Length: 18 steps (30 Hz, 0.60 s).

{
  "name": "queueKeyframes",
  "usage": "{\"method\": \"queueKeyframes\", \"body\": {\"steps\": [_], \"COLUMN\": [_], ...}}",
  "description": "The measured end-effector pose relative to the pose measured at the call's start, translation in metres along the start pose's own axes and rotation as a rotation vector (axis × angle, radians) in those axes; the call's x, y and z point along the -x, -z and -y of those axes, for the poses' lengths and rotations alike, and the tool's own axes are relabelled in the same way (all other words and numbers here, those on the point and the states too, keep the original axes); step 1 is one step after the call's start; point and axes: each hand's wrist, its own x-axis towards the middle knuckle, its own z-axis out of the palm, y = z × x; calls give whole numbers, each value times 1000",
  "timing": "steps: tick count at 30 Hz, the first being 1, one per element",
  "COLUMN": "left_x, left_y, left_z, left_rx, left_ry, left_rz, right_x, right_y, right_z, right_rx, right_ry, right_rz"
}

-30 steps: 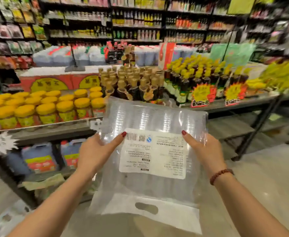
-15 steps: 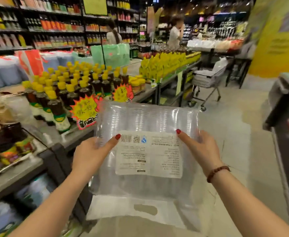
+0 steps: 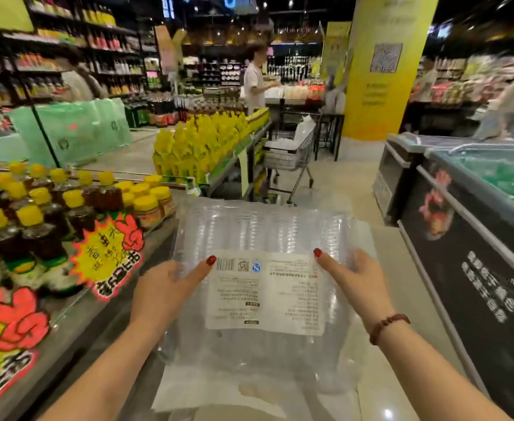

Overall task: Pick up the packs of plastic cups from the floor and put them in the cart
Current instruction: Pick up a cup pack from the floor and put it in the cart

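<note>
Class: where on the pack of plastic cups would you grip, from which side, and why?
Grip the pack of plastic cups at both side edges, left hand and right hand each coming from its own side: it is wide, flat and floppy, so one grip might let it sag.

Between the left hand (image 3: 164,293) and the right hand (image 3: 359,287), the pack of plastic cups (image 3: 265,232) is clear, glossy film, crinkled and catching the lights, with ribbed transparent cups showing through. Under both thumbs lies a matt white paper label (image 3: 265,296) with black print. Below the grip the film ends in a cloudy white plastic flap (image 3: 219,393). A bracelet (image 3: 388,325) of dull reddish-brown beads circles the right wrist. Well beyond the grip stands a cart (image 3: 289,159) of shiny metal wire. The floor (image 3: 350,183) is smooth, polished, reflecting the lamps. Left of the grip, the bottles (image 3: 37,235) are glossy, with smooth yellow plastic caps.
</note>
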Motion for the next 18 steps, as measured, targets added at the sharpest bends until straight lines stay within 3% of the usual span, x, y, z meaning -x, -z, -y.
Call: {"method": "queueKeyframes", "body": {"steps": [12, 18], "left_x": [-199, -282], "left_y": [-172, -243], "left_z": [-86, -139], "left_rx": [16, 6], "left_ry": [-11, -27], "left_rz": [155, 113], "right_x": [-254, -373], "right_y": [13, 28], "right_z": [-49, -54], "right_rx": [-52, -60], "right_ry": [-83, -92], "right_rz": [-44, -53]}}
